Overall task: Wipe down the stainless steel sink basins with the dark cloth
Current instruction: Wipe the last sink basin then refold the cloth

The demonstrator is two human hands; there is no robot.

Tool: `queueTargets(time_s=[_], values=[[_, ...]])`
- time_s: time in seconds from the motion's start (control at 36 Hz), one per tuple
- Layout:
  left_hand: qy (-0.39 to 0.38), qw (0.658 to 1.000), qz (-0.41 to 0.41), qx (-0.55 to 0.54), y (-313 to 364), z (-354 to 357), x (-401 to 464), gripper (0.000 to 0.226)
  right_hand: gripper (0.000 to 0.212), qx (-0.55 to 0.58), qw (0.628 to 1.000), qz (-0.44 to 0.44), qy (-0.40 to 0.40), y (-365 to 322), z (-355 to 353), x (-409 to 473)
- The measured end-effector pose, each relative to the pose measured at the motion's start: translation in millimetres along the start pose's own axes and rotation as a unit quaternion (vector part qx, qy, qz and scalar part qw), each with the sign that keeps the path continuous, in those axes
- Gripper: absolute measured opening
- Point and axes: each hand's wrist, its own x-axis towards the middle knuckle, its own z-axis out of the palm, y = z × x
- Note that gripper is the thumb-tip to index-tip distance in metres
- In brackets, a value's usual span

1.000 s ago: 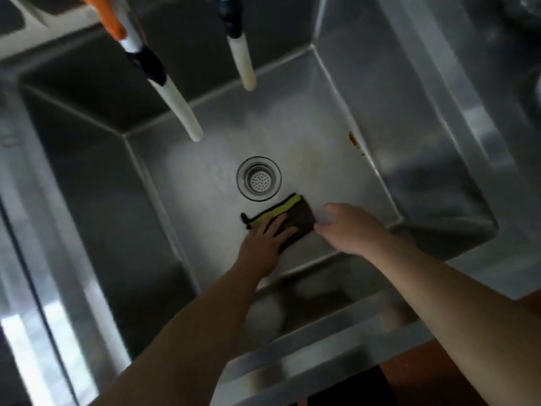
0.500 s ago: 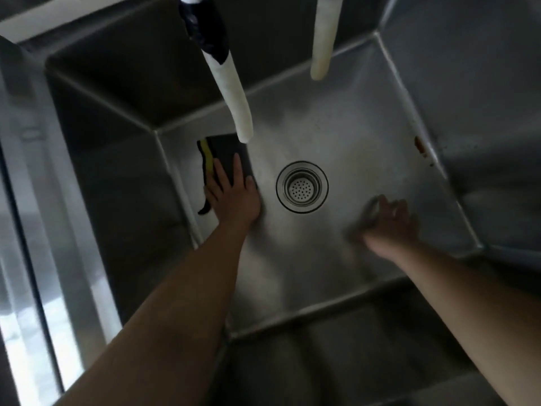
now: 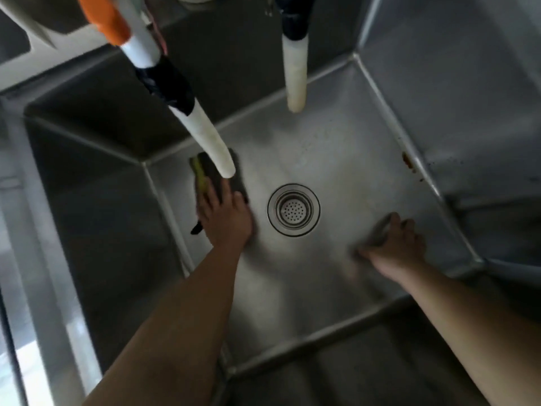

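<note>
Left hand (image 3: pixel 227 219) presses dark cloth (image 3: pixel 238 180) flat on sink basin (image 3: pixel 336 159) floor, left of drain (image 3: pixel 293 210); right hand (image 3: pixel 396 244) blurred, fingers curled, grasp unclear.

room: basin floor (image 3: pixel 336 159) bare round drain (image 3: pixel 293 210) | obstacles: two hoses (image 3: pixel 296 83) overhanging back edge

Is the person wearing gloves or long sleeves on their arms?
No. Both the left hand and the right hand are bare, with no gloves. Both forearms are bare too, right down to the bottom edge of the picture, so no sleeve shows. I cannot see a watch, ring or bracelet, though the right hand is blurred.
</note>
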Motion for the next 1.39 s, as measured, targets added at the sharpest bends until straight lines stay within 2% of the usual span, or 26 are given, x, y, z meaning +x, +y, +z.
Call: queueTargets(time_s=[0.06, 0.17, 0.22, 0.25, 0.33, 0.39, 0.44, 0.5, 0.56, 0.61, 0.64, 0.72, 0.81, 0.92, 0.97, 1.06, 1.14, 1.25, 1.33, 1.39], values=[[0.012, 0.996, -0.080, -0.033, 0, -7, 18, 0.056, 0.121, 0.001, 1.000, 0.011, -0.002, 1, -2, 3], [0.020, 0.977, -0.183, -0.107, 24, -16, 53, 0.065, 0.116, 0.005, 0.999, 0.021, -0.024, 3, 0, 6], [0.013, 0.967, -0.212, -0.141, 52, -16, 65, 0.065, 0.110, 0.002, 1.000, 0.025, -0.007, 1, 7, 6], [0.017, 0.971, -0.198, -0.132, 68, -14, 68, 0.061, 0.108, -0.002, 1.000, 0.026, 0.003, -1, 9, 5], [0.016, 0.994, -0.069, -0.082, 121, 1, 59, 0.057, 0.105, -0.013, 1.000, 0.024, 0.016, -3, 11, 4], [0.000, 0.997, 0.077, -0.024, 149, 18, 36, 0.056, 0.105, -0.024, 0.999, 0.019, 0.010, -2, 8, 3], [-0.025, 0.973, 0.228, 0.032, 165, 34, 6, 0.056, 0.103, -0.034, 0.999, 0.014, -0.004, 0, -1, 1], [-0.034, 0.938, 0.339, 0.065, 167, 45, -22, 0.055, 0.098, -0.039, 0.999, 0.014, -0.021, 0, -15, -2], [-0.045, 0.916, 0.391, 0.081, 158, 52, -43, 0.054, 0.083, -0.033, 0.999, 0.006, -0.029, -3, -33, -7], [-0.050, 0.911, 0.401, 0.087, 143, 55, -55, 0.053, 0.064, -0.017, 1.000, -0.021, -0.009, -8, -55, -13], [-0.049, 0.911, 0.399, 0.090, 135, 55, -59, 0.053, 0.060, -0.020, 0.999, -0.046, 0.009, -12, -67, -17], [-0.050, 0.920, 0.378, 0.094, 116, 48, -62, 0.053, 0.066, -0.084, 0.979, -0.166, 0.077, -24, -105, -29], [-0.048, 0.947, 0.306, 0.087, 114, 38, -56, 0.055, 0.062, -0.112, 0.931, -0.301, 0.173, -38, -148, -38], [-0.063, 0.975, 0.204, 0.059, 138, 24, -26, 0.055, 0.060, -0.171, 0.858, -0.400, 0.274, -56, -207, -40], [-0.059, 0.984, 0.167, 0.025, 158, 16, -5, 0.057, 0.061, -0.197, 0.828, -0.430, 0.302, -58, -232, -36], [-0.036, 0.995, 0.089, -0.039, 190, 4, 28, 0.073, 0.059, -0.254, 0.784, -0.466, 0.324, -56, -262, -23], [-0.064, 0.995, -0.015, -0.071, 218, -2, 58, 0.074, 0.061, -0.298, 0.765, -0.469, 0.325, -47, -278, -9], [-0.054, 0.998, 0.004, -0.022, 248, 6, 73, 0.070, 0.064, -0.331, 0.741, -0.472, 0.345, -34, -278, 4], [-0.019, 0.998, 0.051, 0.012, 274, 15, 82, 0.070, 0.062, -0.297, 0.737, -0.475, 0.378, -33, -275, 10], [-0.022, 0.998, 0.060, 0.023, 291, 18, 89, 0.070, 0.061, -0.289, 0.731, -0.480, 0.390, -34, -274, 13]])
